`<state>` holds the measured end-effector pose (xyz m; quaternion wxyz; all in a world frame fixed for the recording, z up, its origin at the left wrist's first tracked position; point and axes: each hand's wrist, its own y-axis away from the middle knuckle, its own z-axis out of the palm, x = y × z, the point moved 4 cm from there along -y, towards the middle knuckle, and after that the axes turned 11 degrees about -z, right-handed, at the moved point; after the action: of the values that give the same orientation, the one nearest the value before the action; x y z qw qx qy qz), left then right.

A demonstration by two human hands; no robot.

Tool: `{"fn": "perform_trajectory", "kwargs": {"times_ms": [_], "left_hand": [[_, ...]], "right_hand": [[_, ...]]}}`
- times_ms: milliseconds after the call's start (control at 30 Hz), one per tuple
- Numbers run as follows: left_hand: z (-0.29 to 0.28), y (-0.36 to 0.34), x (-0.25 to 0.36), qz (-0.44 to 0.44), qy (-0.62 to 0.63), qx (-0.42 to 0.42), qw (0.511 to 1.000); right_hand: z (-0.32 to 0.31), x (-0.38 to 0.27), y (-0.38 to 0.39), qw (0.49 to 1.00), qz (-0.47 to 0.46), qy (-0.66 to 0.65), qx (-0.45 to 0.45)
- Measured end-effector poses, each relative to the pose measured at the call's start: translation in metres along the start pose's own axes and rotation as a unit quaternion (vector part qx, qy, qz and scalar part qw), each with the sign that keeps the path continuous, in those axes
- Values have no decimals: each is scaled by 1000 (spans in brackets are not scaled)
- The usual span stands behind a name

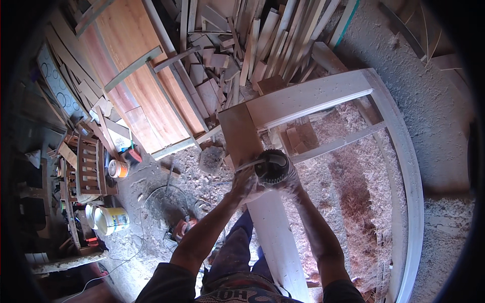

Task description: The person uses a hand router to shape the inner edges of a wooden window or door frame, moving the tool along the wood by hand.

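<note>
Both of my hands are wrapped round a power tool with a dark, round, ribbed top; its exact kind is hard to tell from above. My left hand grips its left side, and my right hand closes on the right. It sits over the corner of a large pale wooden frame, where a browner board joins the long near rail. What touches the wood under the tool is hidden. Pinkish shavings show through the frame's openings.
Offcuts and upright planks are heaped at the back. A wide wooden panel leans at the far left. Buckets, a small slatted wooden piece and a cord lie left. An orange-red tool rests on the dusty floor.
</note>
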<state>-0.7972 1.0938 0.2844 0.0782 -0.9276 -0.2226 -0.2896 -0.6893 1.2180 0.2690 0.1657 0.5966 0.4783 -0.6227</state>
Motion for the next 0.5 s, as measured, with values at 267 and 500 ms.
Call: {"fn": "perform_trajectory", "kwargs": {"times_ms": [267, 500], "left_hand": [[4, -47, -56, -4, 25, -51, 998], [-3, -100, -89, -55, 182, -153, 970]], "right_hand": [[11, -24, -67, 988, 45, -147, 3], [21, 23, -100, 999, 18, -21, 25]]}}
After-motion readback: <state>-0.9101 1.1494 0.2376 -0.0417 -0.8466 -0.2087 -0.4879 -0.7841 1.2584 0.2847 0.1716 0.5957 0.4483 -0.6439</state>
